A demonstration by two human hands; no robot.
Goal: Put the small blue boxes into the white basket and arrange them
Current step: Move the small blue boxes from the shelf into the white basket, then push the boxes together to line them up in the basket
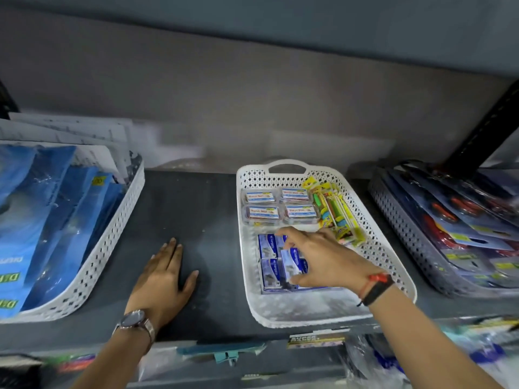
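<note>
The white basket (295, 310) sits on the dark shelf, right of centre. Several small blue boxes (271, 259) lie packed together in its near half. My right hand (323, 259) reaches into the basket, thumb and fingers closed around one blue box (290, 263) among the others. My left hand (164, 276) rests flat on the bare shelf to the left of the basket, fingers spread, holding nothing.
The basket's far half holds clear plastic cases (276, 206) and yellow-green packets (337, 211). A white basket of blue packages (112, 234) stands at left, a grey basket of carded items (415, 237) at right. More goods lie on the shelf below.
</note>
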